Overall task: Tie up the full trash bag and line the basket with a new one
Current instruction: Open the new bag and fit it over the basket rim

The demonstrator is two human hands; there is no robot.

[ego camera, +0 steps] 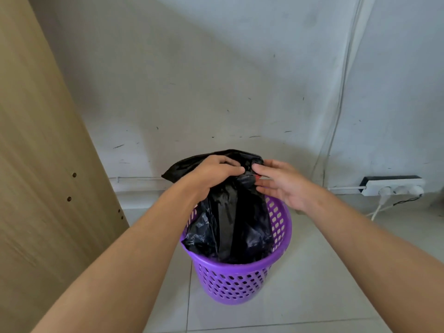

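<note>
A purple perforated basket (pixel 240 280) stands on the tiled floor in the middle of the view. A black trash bag (pixel 230 227) fills it, and its top is gathered and pulled up above the rim. My left hand (pixel 211 174) grips the bunched neck of the bag from the left, fingers curled round the plastic. My right hand (pixel 281 183) is at the neck's right side, its fingers fairly straight and their tips touching the plastic. A small red speck shows between the fingers of my right hand.
A wooden panel (pixel 43 164) leans along the left. The scuffed white wall (pixel 216 92) is just behind the basket. A white power strip (pixel 391 186) with plugs and cables lies on the floor at the right.
</note>
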